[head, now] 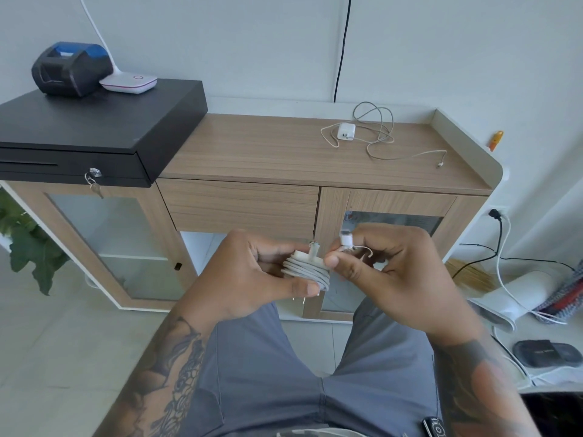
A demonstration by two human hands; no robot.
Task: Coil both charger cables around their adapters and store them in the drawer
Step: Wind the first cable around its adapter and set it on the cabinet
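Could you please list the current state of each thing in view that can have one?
Held charger: cable coiled round adapter, end still loose.
Left hand: grips the coiled adapter.
Right hand: pinches the cable end.
Second charger: on the cabinet top, cable uncoiled.
Drawer: closed.
Cash box: closed, key in lock.

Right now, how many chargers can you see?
2. One charger, its cable coiled around it, is held in the left hand while the right hand pinches the cable's end. The other charger lies uncoiled on the cabinet top. None seems hidden.
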